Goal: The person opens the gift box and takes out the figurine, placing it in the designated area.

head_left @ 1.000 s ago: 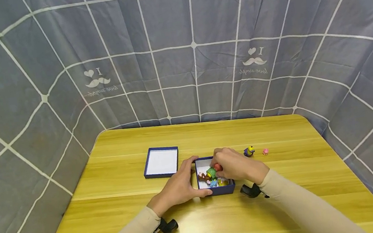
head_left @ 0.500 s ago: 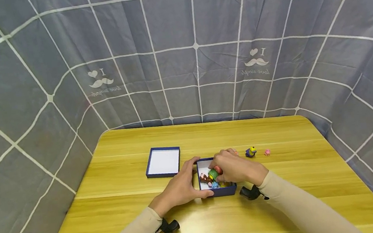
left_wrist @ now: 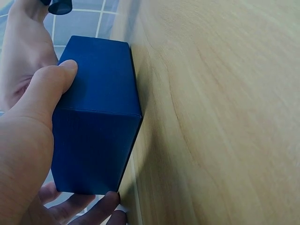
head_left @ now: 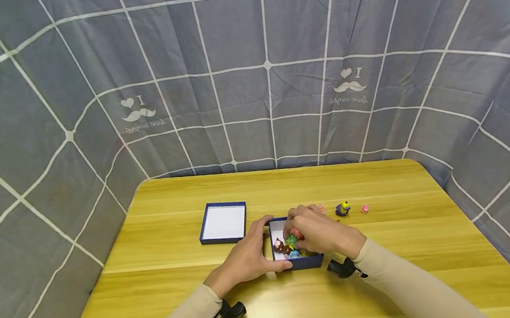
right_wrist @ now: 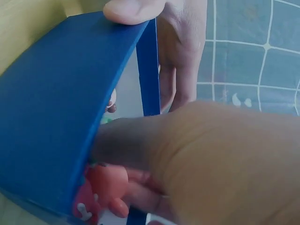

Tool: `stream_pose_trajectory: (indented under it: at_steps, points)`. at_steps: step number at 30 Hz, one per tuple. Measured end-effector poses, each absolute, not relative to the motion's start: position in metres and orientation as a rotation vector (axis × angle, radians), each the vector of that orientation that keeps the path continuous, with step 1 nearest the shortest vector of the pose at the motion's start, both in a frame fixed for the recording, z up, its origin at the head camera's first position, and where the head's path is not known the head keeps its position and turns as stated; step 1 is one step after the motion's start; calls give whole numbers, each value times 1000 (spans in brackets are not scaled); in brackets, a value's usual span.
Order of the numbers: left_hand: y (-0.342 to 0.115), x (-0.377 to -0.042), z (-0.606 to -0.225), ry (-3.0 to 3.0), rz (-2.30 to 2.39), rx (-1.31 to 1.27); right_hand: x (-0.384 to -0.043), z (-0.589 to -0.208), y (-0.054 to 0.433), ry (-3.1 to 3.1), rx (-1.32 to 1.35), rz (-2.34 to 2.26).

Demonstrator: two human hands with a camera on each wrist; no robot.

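My left hand (head_left: 247, 258) grips a small blue box (head_left: 307, 263) from its left side. The thumb lies on the near wall and the other fingers reach round the far corner, as the left wrist view also shows. My right hand (head_left: 320, 229) is down inside the box, its thumb and forefinger around a green toy figure (head_left: 292, 239). A red toy figure (right_wrist: 108, 182) sits beside those fingers. Brown figures (head_left: 278, 244) and a light-blue figure (head_left: 294, 254) lie in the box too. The box's right part is hidden under my right hand.
A shallow blue lid (head_left: 223, 222) with a white inside lies left of the box. Beyond my right hand stand a yellow-and-blue figure (head_left: 343, 209) and a small pink figure (head_left: 365, 209); another pink thing (head_left: 321, 208) shows past my knuckles. A grey checked curtain (head_left: 238, 97) surrounds the table.
The right hand has shifted slightly among the toys, its fingers lower in the box. The brown figures have moved a little, and the green one sits differently. The left hand keeps its hold.
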State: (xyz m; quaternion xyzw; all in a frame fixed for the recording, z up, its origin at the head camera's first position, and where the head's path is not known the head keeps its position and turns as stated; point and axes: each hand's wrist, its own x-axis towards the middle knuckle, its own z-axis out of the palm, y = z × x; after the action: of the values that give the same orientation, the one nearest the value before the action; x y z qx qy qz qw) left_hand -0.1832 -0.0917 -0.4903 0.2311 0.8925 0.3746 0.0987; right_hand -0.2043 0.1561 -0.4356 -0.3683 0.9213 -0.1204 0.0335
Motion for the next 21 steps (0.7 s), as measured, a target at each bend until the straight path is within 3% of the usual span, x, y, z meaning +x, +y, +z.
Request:
stream_pose_trajectory:
  at_steps: [21]
  points:
    - [-92, -182, -493, 2650, 1112, 681, -199, -441, 150, 2858, -1148, -324]
